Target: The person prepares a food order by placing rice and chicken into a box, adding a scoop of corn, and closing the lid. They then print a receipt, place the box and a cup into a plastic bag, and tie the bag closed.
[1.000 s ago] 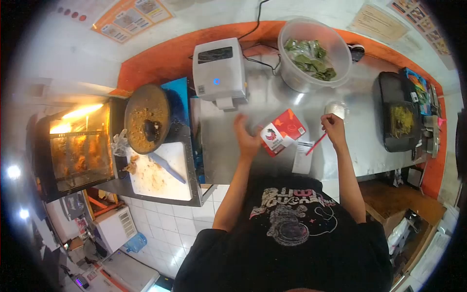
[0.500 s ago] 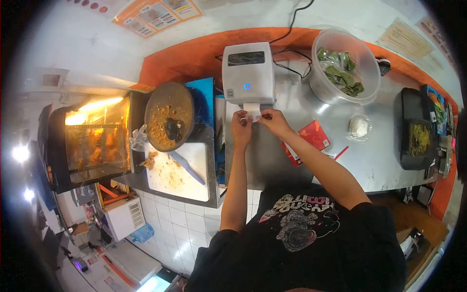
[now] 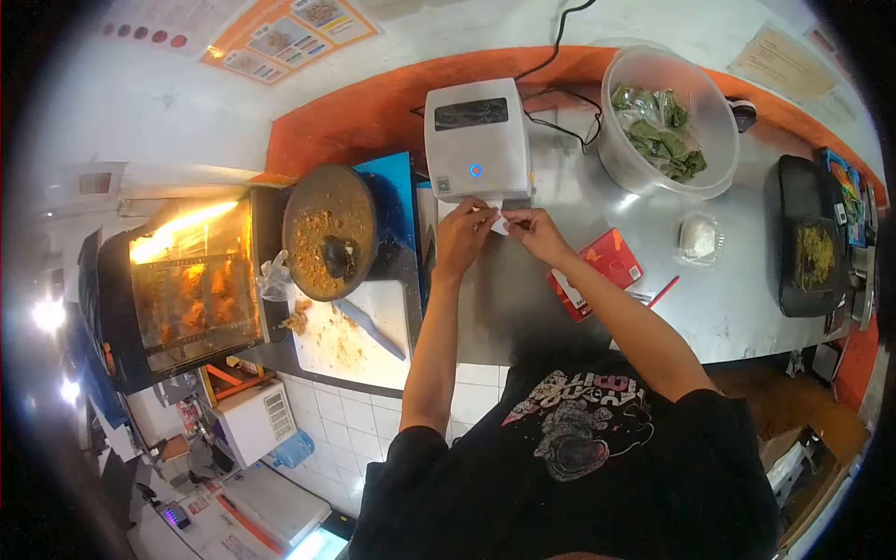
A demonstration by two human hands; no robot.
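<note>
- Paper strip (image 3: 500, 224): a short white length at the front of the printer (image 3: 478, 140), beneath its outlet and held between the two hands. Whether it is attached inside is hidden by the fingers.
- Left hand (image 3: 460, 238): closed in a fingertip pinch on the strip's left side, close against the printer front.
- Right hand (image 3: 541, 235): likewise pinching, on the right side of the strip, slightly lower; the two sets of fingertips nearly meet.
- Handling, as judged: the paper is best gripped near its edges, flat and square to the outlet, with light and equal tension. A sideways twist could crease it or tear it unevenly; one steadying hand lets the other control the direction.
- Right side: the right forearm (image 3: 635, 331) crosses above the red box (image 3: 611, 259), so a low elbow could nudge the box or the red stick (image 3: 664, 292) beside it.
- Left side: the cutting board (image 3: 378, 373) and knife (image 3: 373, 331) lie beside the left forearm (image 3: 434, 359), which limits outward swing.
- Room for motion: the span of metal counter (image 3: 495, 322) between the forearms permits a draw toward the body; behind, the tub (image 3: 627, 175) and cable (image 3: 586, 142) crowd the printer's right side.
</note>
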